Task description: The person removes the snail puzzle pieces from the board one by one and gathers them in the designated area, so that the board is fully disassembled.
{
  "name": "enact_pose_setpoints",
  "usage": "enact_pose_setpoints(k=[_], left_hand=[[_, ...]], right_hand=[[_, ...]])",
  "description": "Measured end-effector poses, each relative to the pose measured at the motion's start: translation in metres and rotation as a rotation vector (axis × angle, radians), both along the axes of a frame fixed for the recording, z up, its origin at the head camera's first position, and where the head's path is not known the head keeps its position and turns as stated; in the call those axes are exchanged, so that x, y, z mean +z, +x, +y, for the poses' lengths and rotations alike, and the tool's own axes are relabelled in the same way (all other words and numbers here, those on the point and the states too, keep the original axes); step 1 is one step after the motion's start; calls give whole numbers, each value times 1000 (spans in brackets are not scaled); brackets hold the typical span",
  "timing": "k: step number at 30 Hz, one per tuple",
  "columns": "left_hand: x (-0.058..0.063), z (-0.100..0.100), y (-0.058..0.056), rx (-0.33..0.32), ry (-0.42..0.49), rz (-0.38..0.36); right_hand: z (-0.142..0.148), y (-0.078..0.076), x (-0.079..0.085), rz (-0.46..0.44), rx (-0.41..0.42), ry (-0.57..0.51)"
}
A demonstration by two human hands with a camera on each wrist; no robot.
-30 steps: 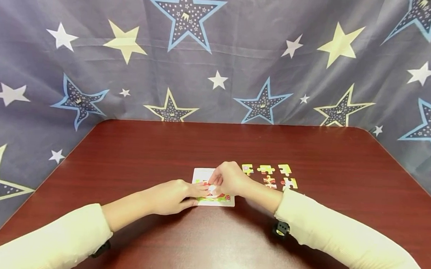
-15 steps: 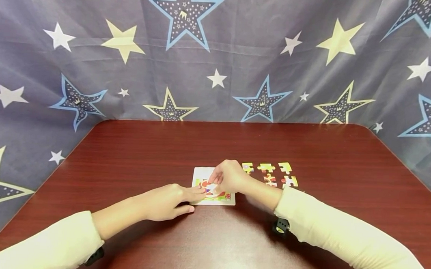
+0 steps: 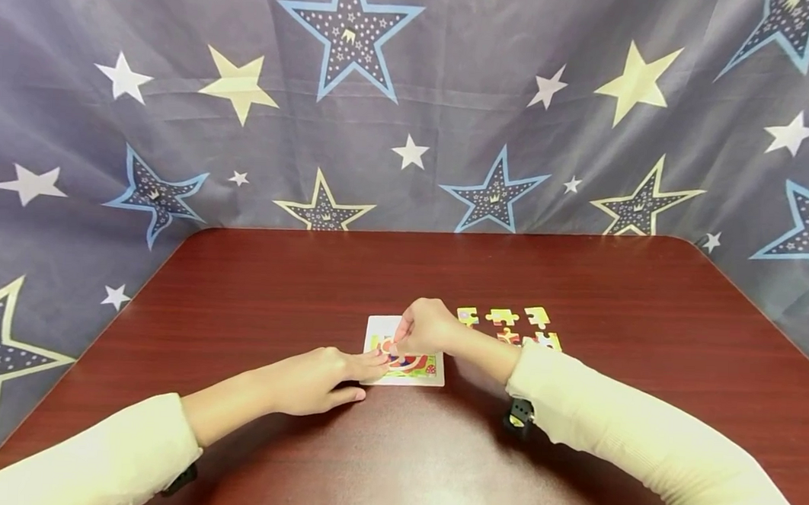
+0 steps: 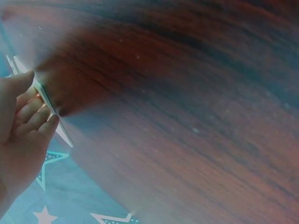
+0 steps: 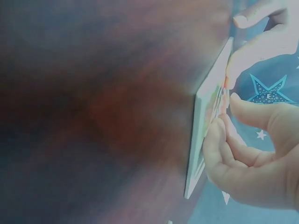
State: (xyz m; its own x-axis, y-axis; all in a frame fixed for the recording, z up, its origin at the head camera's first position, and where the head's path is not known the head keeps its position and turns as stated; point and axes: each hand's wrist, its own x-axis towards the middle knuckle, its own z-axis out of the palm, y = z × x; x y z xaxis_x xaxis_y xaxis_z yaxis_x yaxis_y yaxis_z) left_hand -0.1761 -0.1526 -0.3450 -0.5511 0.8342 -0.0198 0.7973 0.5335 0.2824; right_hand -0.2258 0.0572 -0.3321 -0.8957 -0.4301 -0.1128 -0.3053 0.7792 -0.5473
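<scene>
A small square puzzle board with a white rim and a colourful picture lies flat on the table. My left hand reaches in from the left, its straight fingers resting on the board's picture while the thumb is off to the near side. Over the middle of the board, my right hand pinches a small puzzle piece against the picture, mostly hidden by the fingertips. The right wrist view has the thumb and curled fingers close to the board surface.
Right of the board lie several loose puzzle pieces in two rough rows, some partly behind the right forearm. The dark red wooden table extends back to a grey star-patterned curtain.
My left hand has drawn back slightly to the left, thumb coming off the board's near edge. My right hand stays over the board, its fingertips shifting slightly and uncovering more of the picture.
</scene>
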Motion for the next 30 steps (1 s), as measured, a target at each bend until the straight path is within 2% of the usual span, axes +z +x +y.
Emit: enact_pose_setpoints(k=[5,17,21,26,30], left_hand=[[0,2,-2,-6,-9,-2],[0,2,0,-6,0,-1],[0,2,2,-2,-12,10],[1,1,3,13,-37,3],[2,1,4,27,-51,0]], right_hand=[[0,-1,1,28,31,34],[-6,-4,-4,71,17,14],[-8,-7,-4,4,-40,-11],[-10,-11,-1,-169,-128,-106],[-11,-11,0,-235,-164,-160]])
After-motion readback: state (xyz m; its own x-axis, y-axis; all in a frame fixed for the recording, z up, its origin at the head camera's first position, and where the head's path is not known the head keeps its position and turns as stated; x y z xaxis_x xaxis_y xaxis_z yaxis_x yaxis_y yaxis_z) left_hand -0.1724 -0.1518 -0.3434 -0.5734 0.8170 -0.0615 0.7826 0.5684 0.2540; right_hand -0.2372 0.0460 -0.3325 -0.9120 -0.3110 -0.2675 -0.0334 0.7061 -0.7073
